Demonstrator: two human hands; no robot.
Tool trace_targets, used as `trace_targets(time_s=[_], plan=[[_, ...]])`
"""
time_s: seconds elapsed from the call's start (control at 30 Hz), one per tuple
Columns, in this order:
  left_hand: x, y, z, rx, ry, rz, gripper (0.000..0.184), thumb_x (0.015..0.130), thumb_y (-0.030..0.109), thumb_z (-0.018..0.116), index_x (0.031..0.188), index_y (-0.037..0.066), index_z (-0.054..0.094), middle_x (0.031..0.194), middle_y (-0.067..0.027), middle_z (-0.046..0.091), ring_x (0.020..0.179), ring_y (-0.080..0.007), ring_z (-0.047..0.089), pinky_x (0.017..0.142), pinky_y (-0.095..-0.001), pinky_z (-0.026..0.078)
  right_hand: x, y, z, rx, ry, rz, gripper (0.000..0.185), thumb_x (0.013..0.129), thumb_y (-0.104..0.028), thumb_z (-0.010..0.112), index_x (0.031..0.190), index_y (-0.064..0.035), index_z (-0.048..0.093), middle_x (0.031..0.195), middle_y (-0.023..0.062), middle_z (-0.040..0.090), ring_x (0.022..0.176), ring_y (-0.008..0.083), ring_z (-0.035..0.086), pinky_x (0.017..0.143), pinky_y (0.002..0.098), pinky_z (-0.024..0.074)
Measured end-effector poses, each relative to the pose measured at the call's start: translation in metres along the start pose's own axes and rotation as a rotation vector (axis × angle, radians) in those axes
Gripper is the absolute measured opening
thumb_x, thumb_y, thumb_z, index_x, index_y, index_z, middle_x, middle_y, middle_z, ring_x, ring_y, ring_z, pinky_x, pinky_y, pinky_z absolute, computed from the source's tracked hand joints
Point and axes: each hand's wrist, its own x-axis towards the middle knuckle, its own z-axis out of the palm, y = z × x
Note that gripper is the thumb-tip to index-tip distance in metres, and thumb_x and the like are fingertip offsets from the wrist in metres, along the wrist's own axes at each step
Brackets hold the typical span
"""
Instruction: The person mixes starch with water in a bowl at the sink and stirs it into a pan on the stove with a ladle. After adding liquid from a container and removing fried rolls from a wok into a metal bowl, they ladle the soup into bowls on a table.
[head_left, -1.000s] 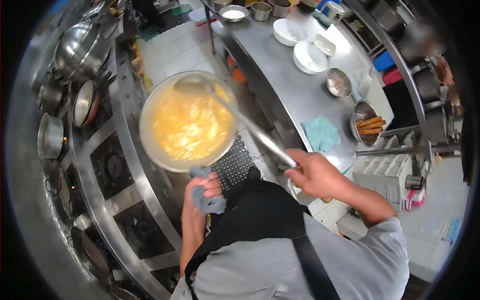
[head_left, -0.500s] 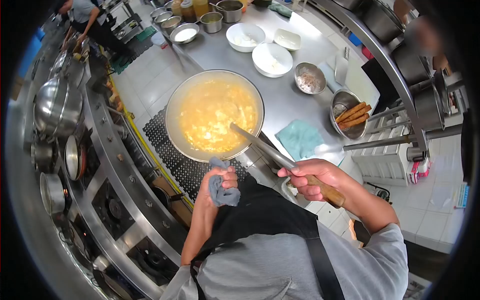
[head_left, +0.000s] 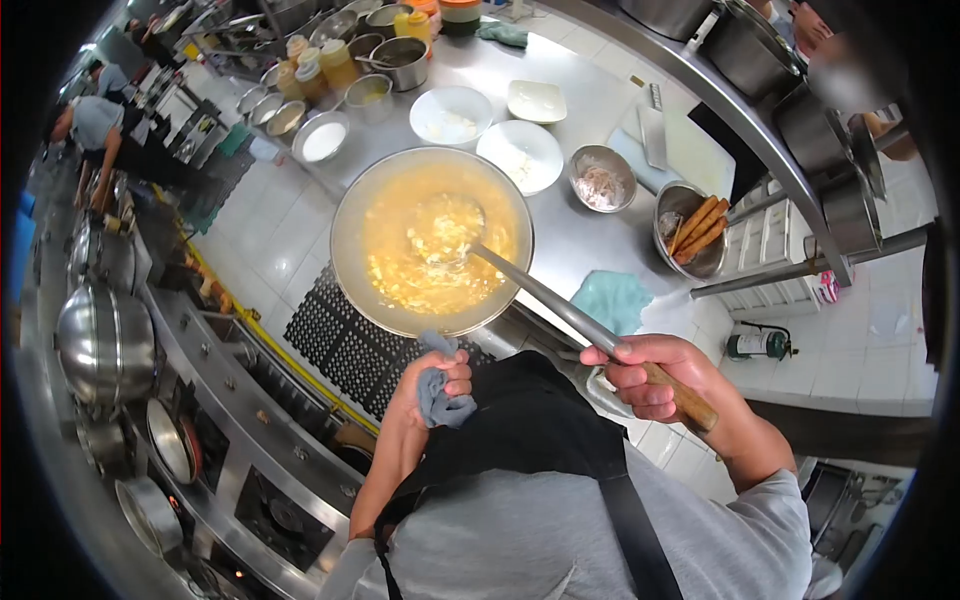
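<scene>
A wide wok [head_left: 344, 275] of yellow-orange broth with egg-like lumps is held out in front of me. My left hand [head_left: 440, 385] is closed around a bunched grey cloth [head_left: 432, 402] at the wok's near rim; any handle under the cloth is hidden. My right hand [head_left: 655, 375] grips the wooden-ended handle of a long metal ladle [head_left: 560, 305]. The ladle's bowl, heaped with yellow lumps, lies within the broth near the middle of the wok.
Beyond the wok, a steel table [head_left: 575, 75] holds white bowls [head_left: 450, 115], a cleaver [head_left: 653, 130], a bowl of brown sticks [head_left: 668, 212] and a teal cloth [head_left: 612, 300]. Stove burners [head_left: 285, 515] run along the left. Farther left, a person [head_left: 100, 130] leans over the stoves.
The ladle's bowl has shifted within the wok and now shows full of lumps. My right hand has moved slightly right and down. The view has shifted, showing more of the far kitchen.
</scene>
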Motion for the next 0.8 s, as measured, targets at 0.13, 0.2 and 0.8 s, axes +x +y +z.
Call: trace_targets(time_s=[0.13,0.2,0.8], plan=[[0.011,0.029,0.015,0.016,-0.009,-0.03,0.019,0.083,0.011,0.062,0.1,0.006,0.054,0.072,-0.0005,0.047,0.062,-0.0146,0.047,0.057,-0.0295,0.04,0.007,-0.013,0.012,0.103,-0.017,-0.076,0.037,0.104,-0.017,0.048,0.133,0.0061,0.055,0.069,-0.0025,0.04,0.041,0.0065,0.044,0.034,0.022,0.039],[0.019,0.041,0.02,0.031,-0.016,-0.028,0.019,0.084,0.012,0.062,0.101,0.007,0.054,0.072,-0.0005,0.046,0.062,-0.0145,0.046,0.057,-0.0297,0.039,0.007,-0.024,0.014,0.14,-0.013,-0.086,0.038,0.104,-0.017,0.047,0.134,0.0069,0.053,0.069,-0.0022,0.04,0.041,0.0067,0.044,0.033,0.0219,0.0394],[0.027,0.061,0.039,-0.053,-0.04,0.07,0.018,0.086,0.012,0.059,0.103,0.006,0.057,0.073,-0.0005,0.049,0.063,-0.0158,0.05,0.061,-0.0332,0.042,0.017,-0.112,-0.04,0.145,0.036,-0.253,0.032,0.102,-0.018,0.053,0.123,0.0056,0.057,0.072,-0.0008,0.051,0.045,0.006,0.045,0.034,0.0219,0.038]])
